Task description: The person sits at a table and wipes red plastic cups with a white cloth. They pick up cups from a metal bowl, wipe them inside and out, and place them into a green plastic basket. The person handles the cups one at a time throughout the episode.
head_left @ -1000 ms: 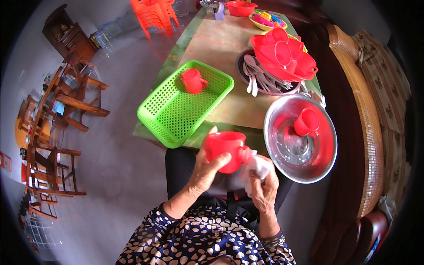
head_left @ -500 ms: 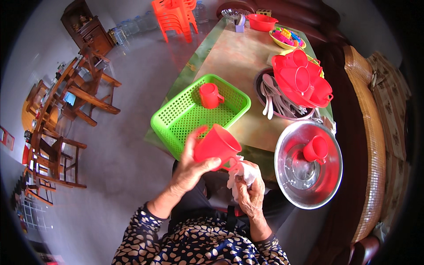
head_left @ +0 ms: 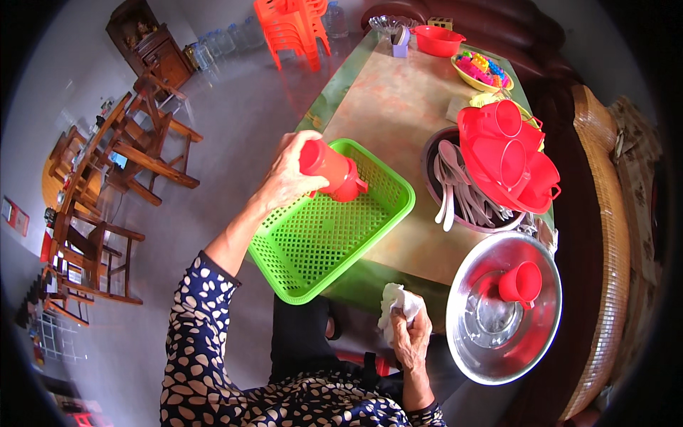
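My left hand (head_left: 287,174) grips a red plastic mug (head_left: 314,158) over the far left part of a green perforated basket (head_left: 388,213). Another red mug (head_left: 347,178) sits in the basket right beside the held one; the two overlap in view, so I cannot tell whether they touch. Bunched in my right hand (head_left: 413,338) is a white cloth (head_left: 395,306), held near the table's front edge. To the right of that hand, a third red mug (head_left: 520,282) lies in a large shiny metal basin (head_left: 469,356).
Red mugs fill a red bowl (head_left: 484,167) beside a tub of spoons (head_left: 462,192) on the table's right. Farther back stand a yellow basket of colourful pieces (head_left: 482,71) and a red basin (head_left: 437,41). Wooden chairs (head_left: 153,160) stand at left, stacked orange stools (head_left: 292,32) behind.
My left hand has carried its mug away from the cloth, up and left over the basket. My right hand, still holding the cloth, has dropped slightly lower.
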{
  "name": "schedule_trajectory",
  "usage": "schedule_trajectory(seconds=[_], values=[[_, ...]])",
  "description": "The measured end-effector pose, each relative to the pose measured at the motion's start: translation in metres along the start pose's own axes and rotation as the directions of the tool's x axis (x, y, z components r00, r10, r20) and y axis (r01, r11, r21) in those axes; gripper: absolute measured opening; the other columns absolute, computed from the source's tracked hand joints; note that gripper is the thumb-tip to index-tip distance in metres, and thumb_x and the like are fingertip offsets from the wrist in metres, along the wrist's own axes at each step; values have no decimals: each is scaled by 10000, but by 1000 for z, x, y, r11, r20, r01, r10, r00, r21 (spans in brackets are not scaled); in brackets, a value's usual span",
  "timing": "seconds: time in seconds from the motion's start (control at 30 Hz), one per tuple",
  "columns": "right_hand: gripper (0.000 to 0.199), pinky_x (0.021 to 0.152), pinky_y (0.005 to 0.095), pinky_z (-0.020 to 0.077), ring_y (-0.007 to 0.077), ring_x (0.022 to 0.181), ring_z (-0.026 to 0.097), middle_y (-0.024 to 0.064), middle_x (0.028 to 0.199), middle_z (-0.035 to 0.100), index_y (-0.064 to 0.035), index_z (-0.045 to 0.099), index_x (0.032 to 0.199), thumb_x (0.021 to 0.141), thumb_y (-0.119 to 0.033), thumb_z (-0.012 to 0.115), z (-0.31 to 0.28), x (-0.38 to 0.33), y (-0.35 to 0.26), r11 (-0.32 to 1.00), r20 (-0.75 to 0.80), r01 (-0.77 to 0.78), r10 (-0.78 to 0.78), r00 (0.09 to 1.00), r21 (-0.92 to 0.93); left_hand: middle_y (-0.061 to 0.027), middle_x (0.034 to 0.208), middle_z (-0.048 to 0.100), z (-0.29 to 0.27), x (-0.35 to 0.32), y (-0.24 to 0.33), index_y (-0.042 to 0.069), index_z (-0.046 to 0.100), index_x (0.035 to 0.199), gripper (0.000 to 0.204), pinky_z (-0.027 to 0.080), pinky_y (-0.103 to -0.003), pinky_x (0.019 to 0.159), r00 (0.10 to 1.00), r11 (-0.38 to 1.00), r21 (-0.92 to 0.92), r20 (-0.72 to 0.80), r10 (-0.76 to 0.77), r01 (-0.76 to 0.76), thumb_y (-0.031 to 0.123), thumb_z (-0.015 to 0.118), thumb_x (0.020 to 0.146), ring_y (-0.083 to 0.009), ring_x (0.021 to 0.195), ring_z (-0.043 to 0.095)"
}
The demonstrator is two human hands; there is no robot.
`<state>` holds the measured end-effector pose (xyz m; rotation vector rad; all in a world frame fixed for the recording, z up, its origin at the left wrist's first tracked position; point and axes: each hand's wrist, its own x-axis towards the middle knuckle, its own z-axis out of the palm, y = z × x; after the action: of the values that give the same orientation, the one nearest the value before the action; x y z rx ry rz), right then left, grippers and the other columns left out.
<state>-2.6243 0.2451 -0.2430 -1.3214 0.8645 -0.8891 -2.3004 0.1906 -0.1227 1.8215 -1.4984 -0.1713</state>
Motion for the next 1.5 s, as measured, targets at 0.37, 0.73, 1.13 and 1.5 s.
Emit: schedule_trajectory(seconds=[0.37, 0.73, 1.13, 1.5], values=[[260, 609, 252, 486, 113, 683, 597, 60, 886, 633, -22, 544, 1150, 897, -77, 515, -8, 5, -4, 989, 22, -142, 141, 990, 49, -105, 1246, 404, 23, 45, -21, 150, 485, 1299, 755, 331, -372, 1061, 934, 995, 23, 348, 84, -98, 15, 702, 588, -295, 1210, 388], [272, 691, 264, 493, 116, 768, 594, 61, 894, 632, -19, 544, 1151, 891, -97, 531, -6, 3, -2, 991, 7, -123, 124, 992, -54, -112, 1335, 387, 30, 32, -30, 160, 416, 1363, 836, 306, -396, 1093, 924, 995, -19, 370, 99, -99, -36, 677, 594, -305, 1268, 358], [271, 528, 221, 459, 88, 628, 559, 46, 853, 599, -24, 541, 1138, 872, -77, 548, -23, -30, -10, 998, 54, -69, 68, 996, 15, -216, 1474, 171, 21, 14, 19, 188, 188, 1461, 1123, 181, -417, 1134, 994, 998, 13, 93, 65, -66, 99, 794, 519, -342, 1389, 149], [243, 708, 338, 477, 234, 756, 590, 124, 858, 591, -23, 589, 1060, 832, -104, 568, -66, -81, 4, 988, 40, -151, 153, 987, -44, -66, 940, 616, 141, -44, 161, 41, 654, 908, 192, 472, -303, 785, 868, 873, -188, 140, 477, -450, 2, 697, 724, -198, 911, 587]])
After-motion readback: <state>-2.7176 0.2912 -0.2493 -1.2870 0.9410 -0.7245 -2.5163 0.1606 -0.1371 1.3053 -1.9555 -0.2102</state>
